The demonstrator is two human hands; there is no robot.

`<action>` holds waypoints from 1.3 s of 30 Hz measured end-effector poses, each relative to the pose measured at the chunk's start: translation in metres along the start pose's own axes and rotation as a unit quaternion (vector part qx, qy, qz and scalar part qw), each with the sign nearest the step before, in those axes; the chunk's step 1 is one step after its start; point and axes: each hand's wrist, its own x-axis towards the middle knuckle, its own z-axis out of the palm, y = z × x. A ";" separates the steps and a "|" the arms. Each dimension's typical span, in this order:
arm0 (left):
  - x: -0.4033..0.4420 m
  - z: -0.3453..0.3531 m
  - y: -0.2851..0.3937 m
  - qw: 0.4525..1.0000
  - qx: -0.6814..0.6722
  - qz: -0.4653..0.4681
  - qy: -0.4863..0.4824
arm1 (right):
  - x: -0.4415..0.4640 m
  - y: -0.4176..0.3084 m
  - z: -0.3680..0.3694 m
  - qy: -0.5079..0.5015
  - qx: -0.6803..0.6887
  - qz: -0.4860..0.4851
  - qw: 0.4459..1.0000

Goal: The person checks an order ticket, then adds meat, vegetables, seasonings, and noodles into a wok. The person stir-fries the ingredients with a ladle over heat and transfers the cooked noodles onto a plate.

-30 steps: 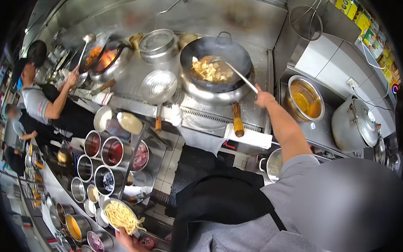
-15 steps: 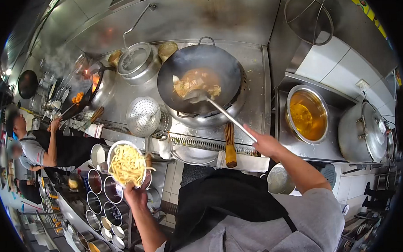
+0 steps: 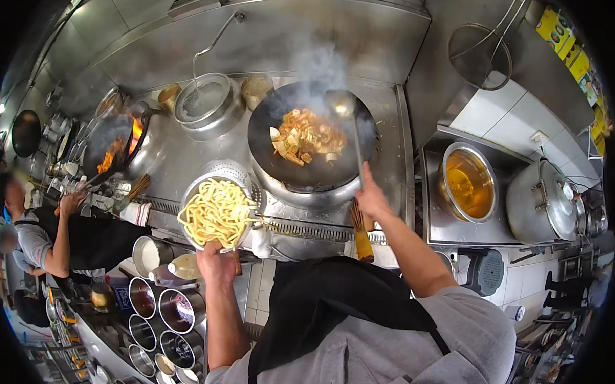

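Note:
My left hand (image 3: 216,263) grips the near edge of a bowl of thick pale noodles (image 3: 217,212), held level over the stove's front edge and partly covering a perforated strainer (image 3: 227,171). My right hand (image 3: 372,195) is closed round the handle of a ladle (image 3: 343,107), whose head is raised at the back right of the wok. Steam rises from the large black wok (image 3: 268,136), where browned pieces of food (image 3: 309,136) lie in the middle. A bamboo brush (image 3: 362,239) sits just below my right hand.
Left of me, a co-worker (image 3: 45,231) holds a second wok (image 3: 106,141) by an open flame. A lidded pot (image 3: 210,111) stands behind the strainer. To the right are a bowl of orange liquid (image 3: 468,183) and a large pot (image 3: 541,201). Metal containers (image 3: 181,310) line the lower left.
The noodle bowl has moved from the lower left, up and right, to the stove's edge. The ladle has lifted off the food to the wok's back right. Less liquid shows around the food.

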 end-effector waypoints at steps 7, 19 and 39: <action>0.025 -0.013 0.021 0.998 -0.010 -0.059 -0.006 | -0.078 -0.073 0.003 -0.172 0.064 -0.018 0.983; 0.121 0.074 0.002 0.984 0.133 0.033 -0.112 | -0.077 -0.007 0.002 -0.063 -0.204 0.030 0.976; 0.176 0.237 -0.072 0.536 0.694 0.468 -0.112 | -0.128 0.086 -0.078 -0.014 -0.141 -0.101 0.985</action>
